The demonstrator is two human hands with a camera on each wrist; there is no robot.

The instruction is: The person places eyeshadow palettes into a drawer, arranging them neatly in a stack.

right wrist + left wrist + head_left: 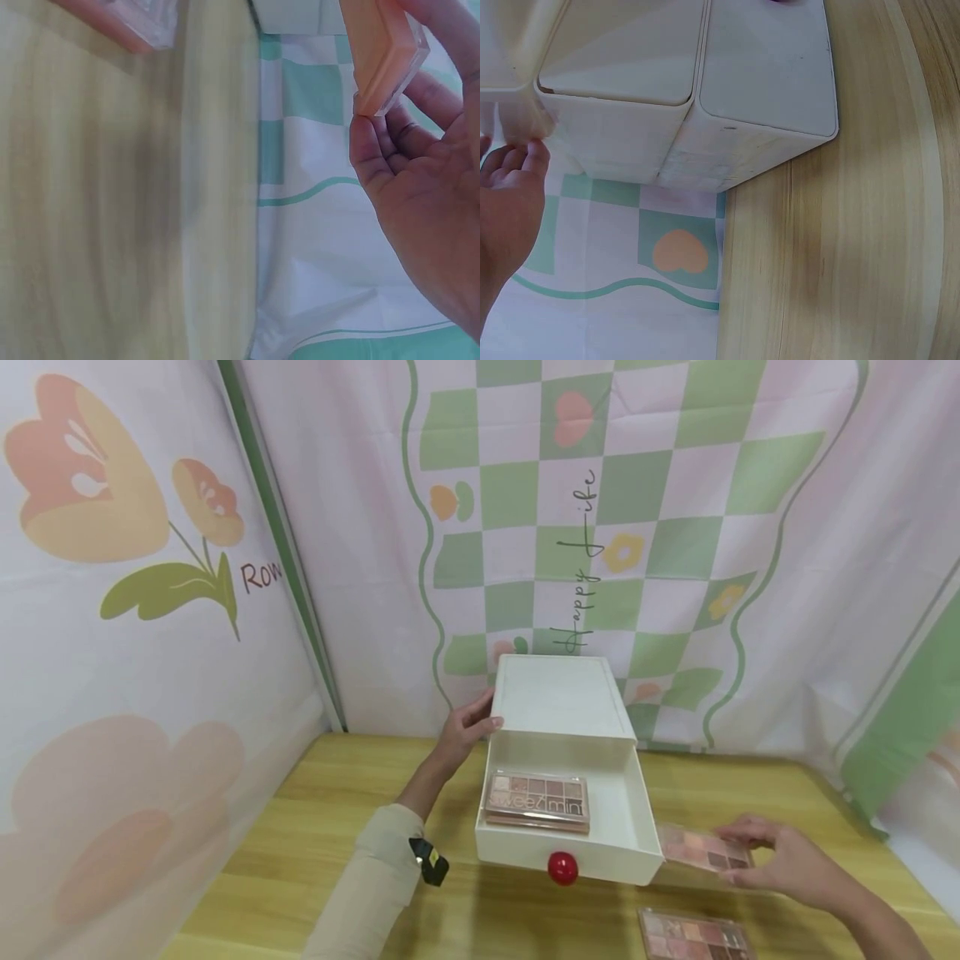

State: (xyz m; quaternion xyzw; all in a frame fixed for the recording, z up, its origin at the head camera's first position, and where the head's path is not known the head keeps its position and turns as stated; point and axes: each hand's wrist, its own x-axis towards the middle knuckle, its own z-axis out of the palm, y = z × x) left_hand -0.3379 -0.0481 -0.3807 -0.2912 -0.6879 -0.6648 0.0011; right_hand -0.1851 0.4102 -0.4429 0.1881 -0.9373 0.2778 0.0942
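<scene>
The right hand [791, 864] pinches a palette [699, 849], likely light, stiff and brittle, soundly by its right end; the left hand [460, 733] touches the box [564, 696].

wooden table [315, 802] below | green-checked cloth [570, 552] behind | flower-printed cloth [150, 668] at left

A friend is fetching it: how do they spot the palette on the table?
Find the white box on the table, its drawer open. From the red knob, look right and toward the person to the palette. Unlike its neighbours, it is in neither the drawer nor the right hand.
</scene>
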